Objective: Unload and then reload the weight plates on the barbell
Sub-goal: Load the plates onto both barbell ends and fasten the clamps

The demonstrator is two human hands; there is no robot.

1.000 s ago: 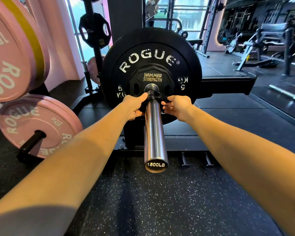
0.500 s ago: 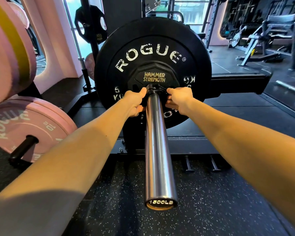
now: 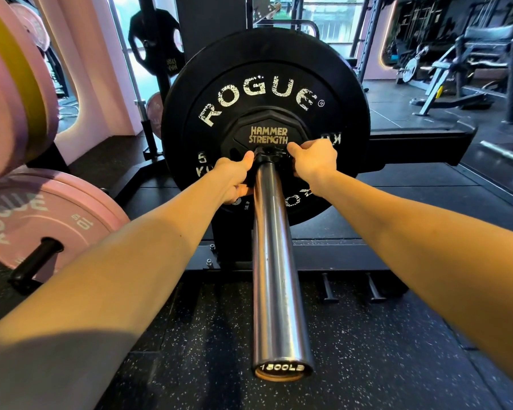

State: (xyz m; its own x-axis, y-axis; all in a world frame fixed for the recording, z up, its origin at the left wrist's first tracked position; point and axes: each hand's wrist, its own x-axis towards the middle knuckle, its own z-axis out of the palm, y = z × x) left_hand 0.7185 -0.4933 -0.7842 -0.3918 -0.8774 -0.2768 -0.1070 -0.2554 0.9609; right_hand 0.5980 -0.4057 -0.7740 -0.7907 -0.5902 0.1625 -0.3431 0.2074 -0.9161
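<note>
A steel barbell sleeve [image 3: 274,261] points toward me, its end cap marked 1500LB. On it sits a large black Rogue plate [image 3: 264,90] with a small black Hammer Strength plate [image 3: 268,134] in front. A black collar [image 3: 268,155] clamps the sleeve against the small plate. My left hand [image 3: 234,179] grips the collar's left side, thumb on top. My right hand [image 3: 314,161] holds its right side, fingers curled around it. Most of the collar is hidden by both hands.
Pink Rogue plates [image 3: 51,220] hang on a storage peg [image 3: 36,261] at the left, with more pink and yellow plates [image 3: 12,93] above. A black rack frame [image 3: 412,146] runs right behind the barbell. Speckled rubber floor [image 3: 382,350] lies below; gym machines [image 3: 471,63] stand far right.
My head has moved closer and lower, so the plates and sleeve look larger. Both hands stay on the collar at the small plate.
</note>
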